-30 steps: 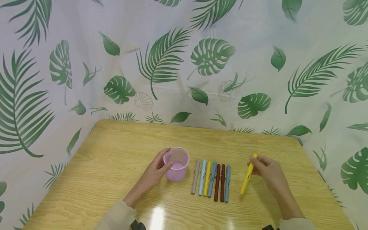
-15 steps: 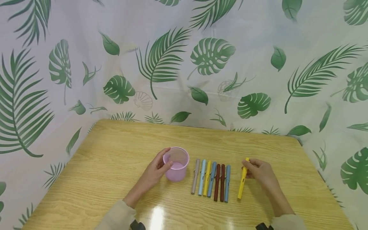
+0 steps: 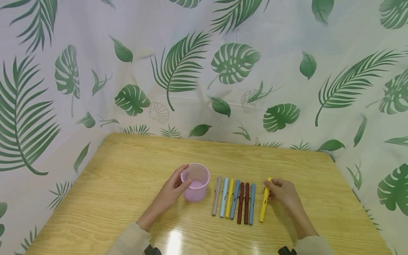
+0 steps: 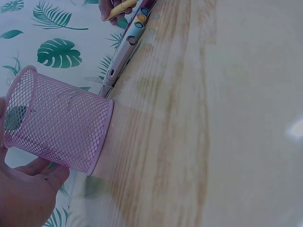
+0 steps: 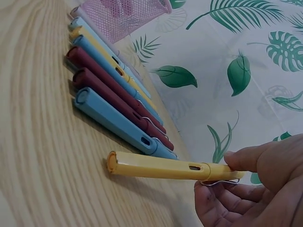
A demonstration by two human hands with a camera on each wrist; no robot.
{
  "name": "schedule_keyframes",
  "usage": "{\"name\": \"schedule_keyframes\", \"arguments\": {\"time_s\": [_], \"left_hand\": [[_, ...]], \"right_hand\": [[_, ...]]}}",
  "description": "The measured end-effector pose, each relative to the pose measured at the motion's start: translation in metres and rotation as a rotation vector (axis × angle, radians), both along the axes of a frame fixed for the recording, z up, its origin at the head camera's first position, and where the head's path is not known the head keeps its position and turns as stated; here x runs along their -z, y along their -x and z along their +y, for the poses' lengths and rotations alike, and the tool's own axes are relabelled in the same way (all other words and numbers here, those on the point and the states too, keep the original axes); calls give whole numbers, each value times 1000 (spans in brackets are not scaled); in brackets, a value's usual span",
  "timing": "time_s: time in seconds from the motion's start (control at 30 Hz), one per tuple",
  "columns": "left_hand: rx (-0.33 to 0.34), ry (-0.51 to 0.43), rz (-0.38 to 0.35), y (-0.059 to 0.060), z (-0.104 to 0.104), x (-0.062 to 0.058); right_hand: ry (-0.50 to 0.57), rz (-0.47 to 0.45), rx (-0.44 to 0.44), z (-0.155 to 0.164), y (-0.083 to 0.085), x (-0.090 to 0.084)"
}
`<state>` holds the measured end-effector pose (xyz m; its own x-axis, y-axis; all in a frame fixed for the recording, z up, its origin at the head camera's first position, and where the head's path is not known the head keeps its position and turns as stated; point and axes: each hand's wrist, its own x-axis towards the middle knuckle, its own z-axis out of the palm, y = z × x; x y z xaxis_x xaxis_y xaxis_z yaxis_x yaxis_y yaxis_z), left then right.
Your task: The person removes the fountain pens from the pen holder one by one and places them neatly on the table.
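Note:
My right hand (image 3: 282, 193) pinches the far end of a yellow pen (image 3: 264, 201), whose near end touches or hovers just above the wooden table (image 3: 127, 198); in the right wrist view the yellow pen (image 5: 165, 168) lies close beside a blue pen (image 5: 118, 124). Just to its left lies a row of several pens (image 3: 234, 202) in grey, blue, yellow and dark red. My left hand (image 3: 172, 189) grips the side of a pink mesh cup (image 3: 196, 182), which stands upright left of the row. The left wrist view shows the mesh cup (image 4: 57, 120) against my palm.
A leaf-printed white cloth (image 3: 204, 71) hangs behind and round the table. The table's far edge (image 3: 216, 141) runs below the cloth. Bare wood lies right of my right hand and in front of the pens.
My right hand has carried the yellow pen leftward and down, from well right of the row to just beside the blue pen. My left hand and the cup have stayed put.

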<state>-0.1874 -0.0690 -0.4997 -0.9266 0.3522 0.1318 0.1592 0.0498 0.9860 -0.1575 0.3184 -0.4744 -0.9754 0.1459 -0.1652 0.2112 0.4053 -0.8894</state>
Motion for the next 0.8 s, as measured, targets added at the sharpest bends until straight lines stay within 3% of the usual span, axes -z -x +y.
{"name": "schedule_keyframes", "arguments": {"time_s": [0.33,0.8], "left_hand": [[-4,-2,-2,-1,0,0],[-12,9,3,0,1,1]], "right_hand": [[-93,-19,20,-9,-1,9],[-211,35,65,-19,0,17]]}}
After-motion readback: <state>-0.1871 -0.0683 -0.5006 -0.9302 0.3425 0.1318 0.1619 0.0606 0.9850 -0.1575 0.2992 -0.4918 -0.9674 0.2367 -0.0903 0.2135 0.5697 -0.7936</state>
